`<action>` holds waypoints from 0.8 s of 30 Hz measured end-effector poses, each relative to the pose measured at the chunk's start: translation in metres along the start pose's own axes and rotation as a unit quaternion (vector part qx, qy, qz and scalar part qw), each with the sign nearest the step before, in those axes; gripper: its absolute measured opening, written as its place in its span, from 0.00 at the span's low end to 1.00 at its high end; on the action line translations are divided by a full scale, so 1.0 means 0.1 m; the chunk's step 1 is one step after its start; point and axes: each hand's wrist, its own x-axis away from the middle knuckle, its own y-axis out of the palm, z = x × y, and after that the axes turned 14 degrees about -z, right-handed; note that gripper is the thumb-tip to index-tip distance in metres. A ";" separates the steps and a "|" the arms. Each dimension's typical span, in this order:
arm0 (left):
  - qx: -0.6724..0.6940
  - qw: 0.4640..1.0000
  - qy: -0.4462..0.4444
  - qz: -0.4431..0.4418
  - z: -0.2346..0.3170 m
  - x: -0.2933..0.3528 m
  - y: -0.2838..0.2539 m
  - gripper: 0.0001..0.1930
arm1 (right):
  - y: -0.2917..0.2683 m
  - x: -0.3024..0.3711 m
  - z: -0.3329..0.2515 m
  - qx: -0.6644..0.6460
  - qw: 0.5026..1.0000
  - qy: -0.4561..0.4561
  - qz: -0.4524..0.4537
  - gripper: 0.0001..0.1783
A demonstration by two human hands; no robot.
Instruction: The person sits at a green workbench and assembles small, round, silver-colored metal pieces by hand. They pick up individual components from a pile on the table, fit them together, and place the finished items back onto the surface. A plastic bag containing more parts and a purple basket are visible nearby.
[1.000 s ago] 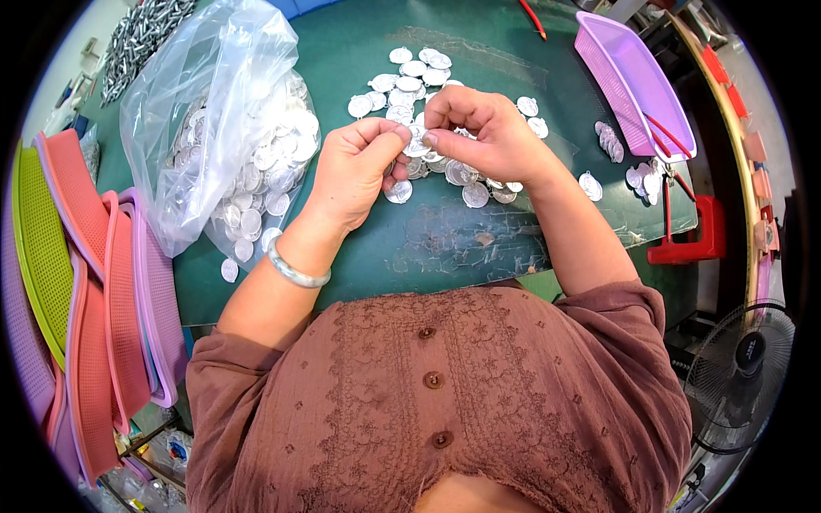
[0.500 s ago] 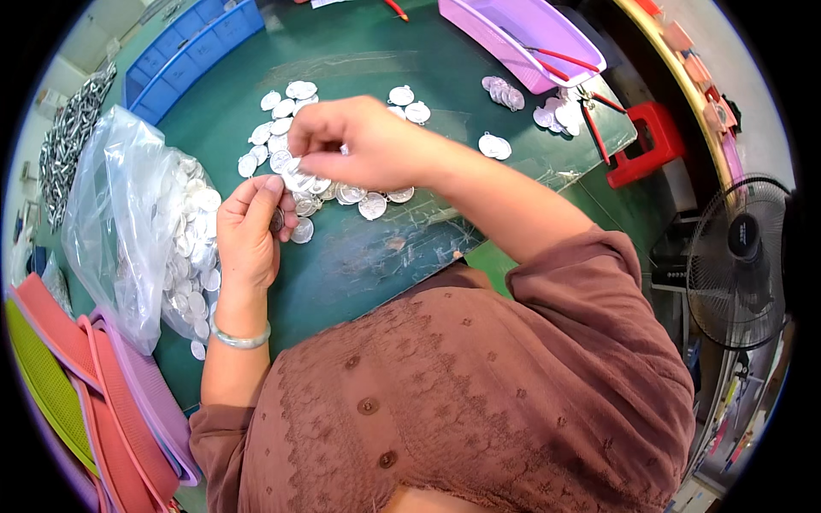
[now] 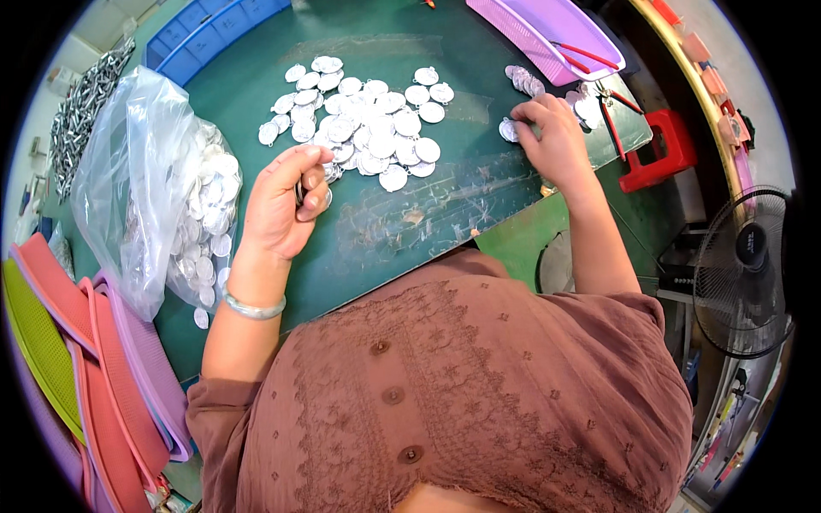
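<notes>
Many round silver medals with small loops (image 3: pixel 376 128) lie in a loose heap across the green table. My left hand (image 3: pixel 286 201) is curled closed at the near left of this heap, around a few medals whose edges show between the fingers. At the right side of the table my right hand (image 3: pixel 552 141) reaches down with bent fingers onto a small group of medals (image 3: pixel 508 130). Its fingertips are closed at these medals and partly hide them. A clear plastic bag (image 3: pixel 128 197) lies left of my left hand, with more medals (image 3: pixel 205 205) spilling from its mouth.
A purple basket (image 3: pixel 522 38) stands at the far right, with red-handled pliers (image 3: pixel 611 128) near it. Further medals (image 3: pixel 523 80) lie beside it. A blue divided bin (image 3: pixel 214 38) is at the far left. Stacked plastic baskets (image 3: pixel 111 376), a red stool (image 3: pixel 658 150) and a fan (image 3: pixel 744 265) flank the table.
My right hand has moved from beside my left hand over to the small medal group at the right. My left hand stays closed near the heap. The view has shifted slightly.
</notes>
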 end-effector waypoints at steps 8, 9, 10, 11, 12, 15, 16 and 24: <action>0.042 0.997 -0.046 -0.047 -0.17 -0.03 0.11 0.09 | 0.27 -0.09 -0.63 -0.120 0.981 -0.142 -0.049 0.13; 0.040 0.997 -0.050 -0.050 -0.17 -0.03 0.13 0.09 | 0.29 -0.11 -0.67 -0.115 0.982 -0.142 -0.055 0.13; 0.038 0.996 -0.054 -0.054 -0.18 -0.03 0.14 0.09 | 0.30 -0.12 -0.68 -0.109 0.982 -0.142 -0.062 0.13; 0.037 0.996 -0.057 -0.057 -0.18 -0.03 0.16 0.09 | 0.31 -0.13 -0.67 -0.123 0.980 -0.143 -0.057 0.12; 0.016 0.997 -0.060 -0.048 -0.18 -0.03 0.19 0.08 | 0.33 -0.15 -0.66 -0.137 0.978 -0.145 -0.053 0.11; -0.043 0.996 -0.066 -0.028 -0.20 -0.03 0.28 0.08 | 0.27 -0.14 -0.72 -0.283 0.947 -0.056 -0.138 0.09; -0.061 0.995 -0.070 -0.025 -0.21 -0.02 0.29 0.08 | 0.25 -0.12 -0.75 -0.347 0.920 -0.010 -0.183 0.08; -0.157 0.987 -0.039 -0.005 -0.31 0.00 0.34 0.08 | 0.27 -0.05 -1.04 -0.610 0.771 -0.033 -0.178 0.07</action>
